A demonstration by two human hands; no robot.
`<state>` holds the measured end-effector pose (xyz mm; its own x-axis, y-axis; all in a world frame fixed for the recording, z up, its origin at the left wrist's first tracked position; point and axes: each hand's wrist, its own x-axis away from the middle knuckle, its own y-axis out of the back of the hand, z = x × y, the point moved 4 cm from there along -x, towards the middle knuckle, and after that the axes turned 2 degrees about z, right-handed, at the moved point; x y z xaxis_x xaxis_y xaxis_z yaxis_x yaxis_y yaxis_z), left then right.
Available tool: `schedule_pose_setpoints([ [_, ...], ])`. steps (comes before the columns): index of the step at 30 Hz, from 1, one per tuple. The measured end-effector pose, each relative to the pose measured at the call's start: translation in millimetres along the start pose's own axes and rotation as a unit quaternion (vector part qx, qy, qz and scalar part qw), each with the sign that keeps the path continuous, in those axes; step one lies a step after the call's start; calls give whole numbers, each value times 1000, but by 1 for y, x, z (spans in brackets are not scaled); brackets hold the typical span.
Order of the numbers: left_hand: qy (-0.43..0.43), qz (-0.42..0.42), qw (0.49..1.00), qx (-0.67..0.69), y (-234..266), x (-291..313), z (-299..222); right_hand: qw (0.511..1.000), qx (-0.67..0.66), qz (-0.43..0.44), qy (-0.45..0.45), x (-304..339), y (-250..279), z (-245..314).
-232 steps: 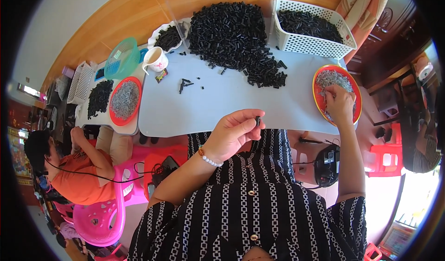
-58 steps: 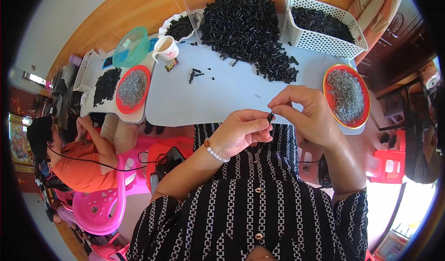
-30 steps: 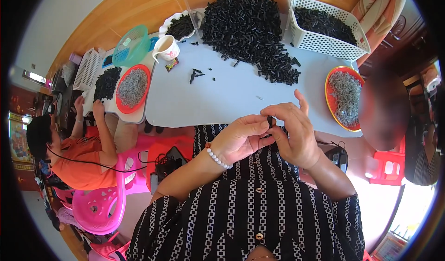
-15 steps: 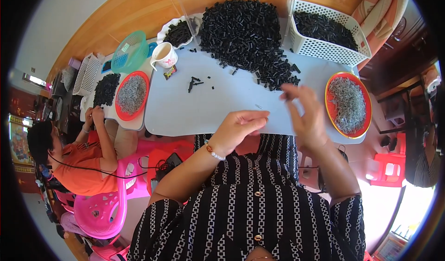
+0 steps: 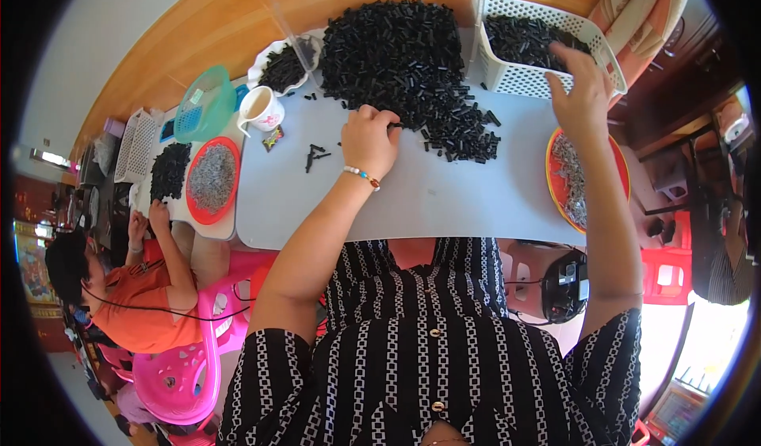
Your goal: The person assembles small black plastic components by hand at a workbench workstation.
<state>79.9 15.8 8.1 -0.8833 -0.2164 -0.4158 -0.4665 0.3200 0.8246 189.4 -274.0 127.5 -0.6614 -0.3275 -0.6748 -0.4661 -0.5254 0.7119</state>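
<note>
My left hand (image 5: 371,141) reaches to the near edge of a big heap of short black tube pieces (image 5: 396,57). Its fingers are curled together, with a small black tube piece at the thumb and fingertips. My right hand (image 5: 583,93) is raised at the near side of a white perforated basket (image 5: 519,81), which holds more black pieces. The fingers of that hand are spread, and I see nothing in them. Below its forearm, a red plate with a yellow rim (image 5: 621,172) holds small silvery pieces, partly hidden by the arm.
A few loose black pieces (image 5: 315,155) lie on the pale table (image 5: 277,200). A white mug (image 5: 261,109), a small colourful packet (image 5: 273,137) and a scalloped white bowl (image 5: 259,72) stand at the left. Beyond, a co-worker in orange (image 5: 151,311) handles black pieces near a red plate (image 5: 214,218).
My left hand has moved from the table's front up to the heap. My right hand has gone up and right to the white basket. The thin silvery bit on the table is no longer visible.
</note>
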Motion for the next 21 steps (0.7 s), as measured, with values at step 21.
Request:
schedule_pose_setpoints([
  [21,153,238,743,607,57,95,-65,952,169,251,-35,114,5,-19],
])
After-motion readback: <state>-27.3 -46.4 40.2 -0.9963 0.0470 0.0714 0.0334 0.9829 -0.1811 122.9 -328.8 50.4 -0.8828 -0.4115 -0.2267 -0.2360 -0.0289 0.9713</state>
